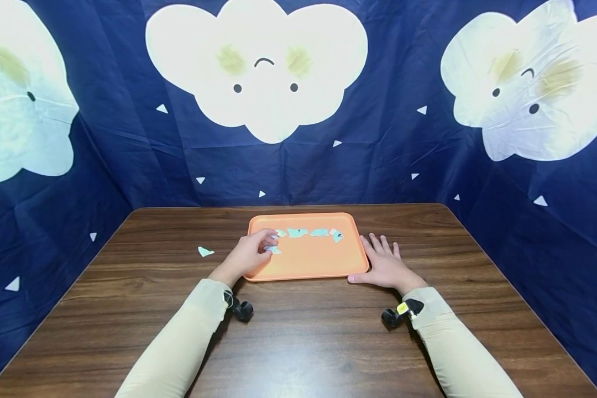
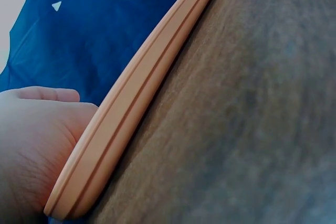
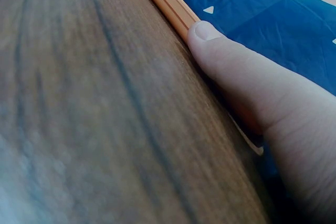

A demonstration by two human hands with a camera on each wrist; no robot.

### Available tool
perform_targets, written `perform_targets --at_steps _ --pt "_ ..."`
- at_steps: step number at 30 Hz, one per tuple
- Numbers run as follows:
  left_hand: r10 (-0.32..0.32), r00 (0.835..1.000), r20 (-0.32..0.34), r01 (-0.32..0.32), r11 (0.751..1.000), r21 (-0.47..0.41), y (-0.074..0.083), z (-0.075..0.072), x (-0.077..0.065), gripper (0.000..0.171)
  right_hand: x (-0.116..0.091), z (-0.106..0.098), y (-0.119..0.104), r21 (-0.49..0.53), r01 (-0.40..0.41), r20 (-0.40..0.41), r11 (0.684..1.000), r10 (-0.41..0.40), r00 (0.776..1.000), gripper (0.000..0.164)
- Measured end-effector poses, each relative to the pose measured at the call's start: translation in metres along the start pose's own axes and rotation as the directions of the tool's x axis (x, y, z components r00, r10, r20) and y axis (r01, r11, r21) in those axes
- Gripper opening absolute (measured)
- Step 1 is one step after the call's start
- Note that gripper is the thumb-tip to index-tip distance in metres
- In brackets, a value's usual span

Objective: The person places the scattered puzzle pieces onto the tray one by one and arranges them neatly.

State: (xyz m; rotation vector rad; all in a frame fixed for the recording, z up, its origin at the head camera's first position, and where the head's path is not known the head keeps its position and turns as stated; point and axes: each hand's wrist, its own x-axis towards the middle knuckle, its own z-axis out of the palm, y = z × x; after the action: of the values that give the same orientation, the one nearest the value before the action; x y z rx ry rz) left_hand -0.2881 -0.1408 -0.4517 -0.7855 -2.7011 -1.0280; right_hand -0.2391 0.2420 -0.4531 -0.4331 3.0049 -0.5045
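Observation:
An orange tray (image 1: 318, 265) lies on the wooden table with several torn light-blue paper pieces on it. In a row near its far side are pieces such as a wide one (image 1: 297, 232), a narrow one (image 1: 320, 232) and a piece with a dark mark (image 1: 336, 236). My left hand (image 1: 249, 253) reaches over the tray's left edge, thumb and fingers bent and apart around a paper piece (image 1: 274, 250). The left fingers partly cover another piece (image 1: 281, 233). At the tray's right front corner, my right hand (image 1: 385, 265) rests with fingers spread, its thumb (image 3: 215, 45) along the rim.
One loose paper piece (image 1: 205, 251) lies on the table (image 1: 298, 342), left of the tray. Blue cloth walls (image 1: 288, 171) with white clouds stand behind the table and at both sides. Each wrist bears a small black camera.

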Motion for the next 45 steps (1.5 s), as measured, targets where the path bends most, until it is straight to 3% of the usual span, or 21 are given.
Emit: perform_targets --at_steps 6,11,21,25,32,39,45 --pt "-0.006 0.999 -0.04 0.004 0.999 -0.053 -0.004 -0.002 -0.005 0.043 0.0 0.001 0.0 -0.007 0.003 -0.001 1.0 -0.003 1.0 0.126" --pt "0.005 0.993 -0.118 -0.02 0.992 -0.122 -0.006 -0.009 -0.012 0.047 0.0 0.0 0.001 -0.011 0.0 0.003 1.0 0.0 1.0 0.126" --pt "0.018 0.973 -0.229 -0.047 0.992 -0.121 -0.019 -0.03 -0.034 0.048 0.001 0.0 -0.001 -0.007 0.001 0.01 1.0 0.0 1.0 0.127" --pt "0.015 0.975 -0.221 -0.048 0.989 -0.142 -0.026 -0.038 -0.044 0.051 0.001 -0.001 -0.001 -0.017 0.004 -0.002 1.0 -0.004 1.0 0.127" --pt "0.012 0.985 -0.17 -0.029 0.995 -0.098 -0.037 -0.049 -0.062 0.055 0.0 -0.002 -0.002 -0.022 0.001 -0.009 1.0 -0.001 1.0 0.127" --pt "0.074 0.985 -0.158 -0.076 0.997 -0.008 -0.05 -0.054 -0.077 0.058 0.001 -0.002 -0.002 -0.02 0.004 -0.004 1.0 -0.004 1.0 0.127" --pt "0.098 0.985 -0.142 -0.089 0.994 0.068 -0.054 -0.056 -0.082 0.058 0.001 -0.002 -0.001 -0.017 0.004 0.0 1.0 -0.004 1.0 0.127"
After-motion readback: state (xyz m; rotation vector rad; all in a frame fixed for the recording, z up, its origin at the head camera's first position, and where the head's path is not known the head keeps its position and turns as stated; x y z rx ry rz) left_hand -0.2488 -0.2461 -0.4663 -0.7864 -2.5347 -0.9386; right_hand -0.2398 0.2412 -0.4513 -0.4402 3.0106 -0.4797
